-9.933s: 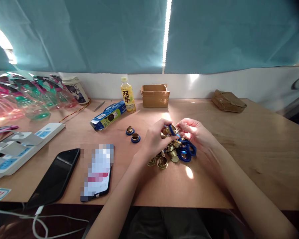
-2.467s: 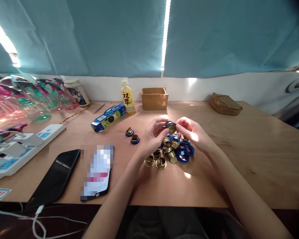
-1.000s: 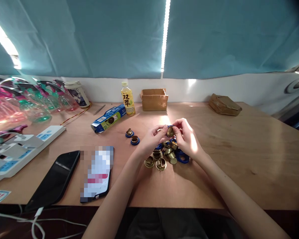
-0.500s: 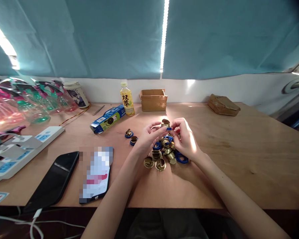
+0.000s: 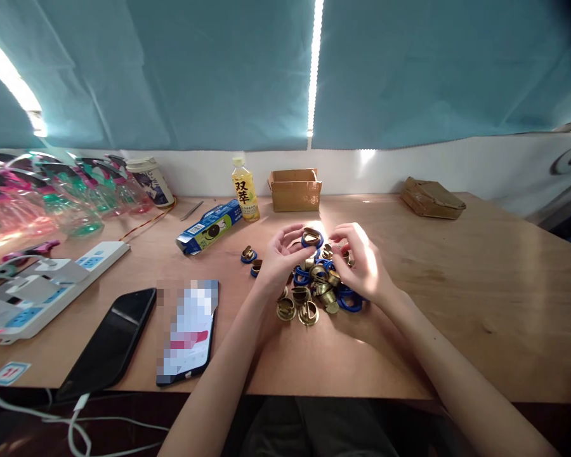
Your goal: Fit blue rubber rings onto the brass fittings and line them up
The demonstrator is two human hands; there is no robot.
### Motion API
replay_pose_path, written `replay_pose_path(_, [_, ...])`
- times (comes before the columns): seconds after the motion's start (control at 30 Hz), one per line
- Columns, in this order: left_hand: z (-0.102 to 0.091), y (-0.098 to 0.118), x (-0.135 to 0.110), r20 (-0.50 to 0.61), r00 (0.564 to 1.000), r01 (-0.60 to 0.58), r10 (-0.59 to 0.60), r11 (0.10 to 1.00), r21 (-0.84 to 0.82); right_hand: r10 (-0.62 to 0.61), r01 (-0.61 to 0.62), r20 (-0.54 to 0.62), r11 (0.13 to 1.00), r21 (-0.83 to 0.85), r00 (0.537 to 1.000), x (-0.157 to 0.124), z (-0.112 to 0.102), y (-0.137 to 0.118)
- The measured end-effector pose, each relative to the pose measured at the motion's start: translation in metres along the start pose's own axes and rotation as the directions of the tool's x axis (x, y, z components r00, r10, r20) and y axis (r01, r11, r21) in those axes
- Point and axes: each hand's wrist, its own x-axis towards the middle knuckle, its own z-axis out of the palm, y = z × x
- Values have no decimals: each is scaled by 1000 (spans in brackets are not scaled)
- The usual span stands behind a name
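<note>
right hand [image 5: 361,263] moved off blue-ringed brass piece [image 5: 312,237], fingers parted; left hand's [image 5: 278,261] fingers hold it.

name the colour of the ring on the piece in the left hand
The ring is blue, best seen in the head view.

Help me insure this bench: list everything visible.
held part: one, gold-blue, centre
brass parts: many, gold, centre
rings: several, blue, centre
side parts: two, gold-blue, centre
carton: one, blue, left
bottle: one, yellow, back
box: one, brown, back
package: one, brown, right
phones: two, black, left
power strip: one, white, left
spray bottles: several, pink-green, left
cup: one, white, left
cables: several, white, left
curtain: unclear, teal, back
table: one, brown, underneath
left grip: one, around held part
right grip: one, centre
</note>
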Motion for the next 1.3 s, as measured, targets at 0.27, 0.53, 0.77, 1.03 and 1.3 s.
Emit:
replay_pose_path(0.27, [1,6,1,-29,999,18,-21,994,-105,367,-369,-46,928,-58,929,6,-18,31])
replay_pose_path(0.53, [4,6,3,-27,996,73,-82,968,-241,519,-510,42,851,-126,854,4,-19,55])
replay_pose_path(0.77, [2,10,0,-34,993,100,-111,966,-238,523,-499,170,851,-162,835,20,-20,80])
replay_pose_path(1.03, [-2,11,5,-215,971,44,-106,960,-275,552,-544,249,832,-103,796,22,-9,146])
replay_pose_path(1.3, [2,8,6,-251,933,148,-257,911,-384,535,-513,207,845,-154,819,11,7,149])
